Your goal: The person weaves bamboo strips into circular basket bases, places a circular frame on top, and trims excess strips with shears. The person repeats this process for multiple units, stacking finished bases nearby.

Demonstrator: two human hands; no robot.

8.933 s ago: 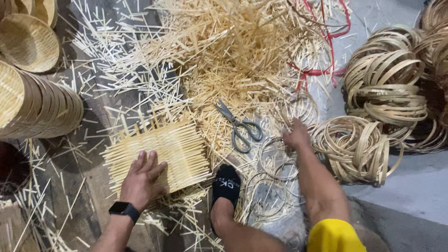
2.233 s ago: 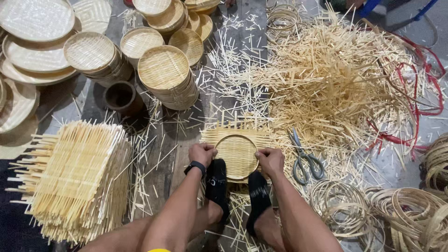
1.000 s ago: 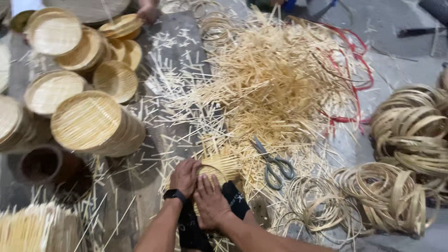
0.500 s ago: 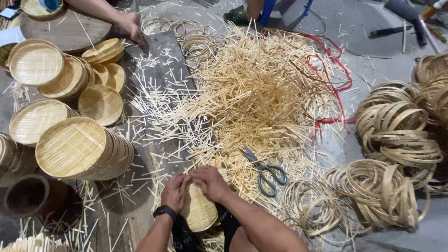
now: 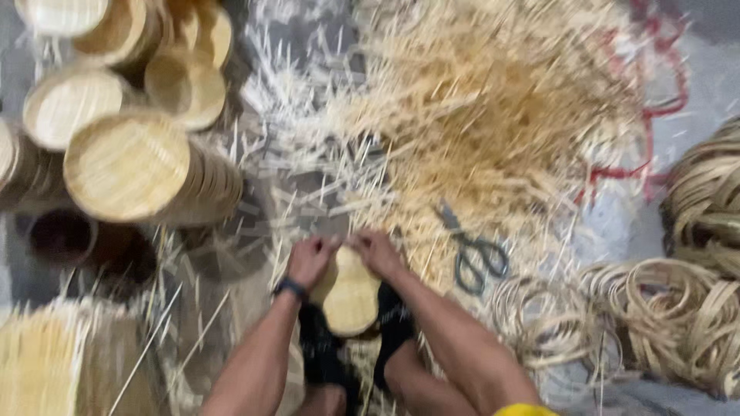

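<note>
The view is blurred by motion. My left hand (image 5: 311, 260) and my right hand (image 5: 376, 252) both grip the far edge of a small round woven bamboo tray (image 5: 349, 296), which stands tilted between my feet in black sandals (image 5: 319, 356). A black watch sits on my left wrist. Grey-handled scissors (image 5: 472, 253) lie on the floor just right of my right hand.
A big heap of loose bamboo strips (image 5: 493, 115) fills the middle and far floor, with a red cord (image 5: 655, 131) at its right. Stacks of finished round trays (image 5: 139, 166) stand at left, bamboo rings (image 5: 663, 323) at right, woven mats (image 5: 46, 362) at lower left.
The camera has swung and dropped closer. My hands have stayed on the small round tray between my feet, which has turned up on edge since the mat lay flat.
</note>
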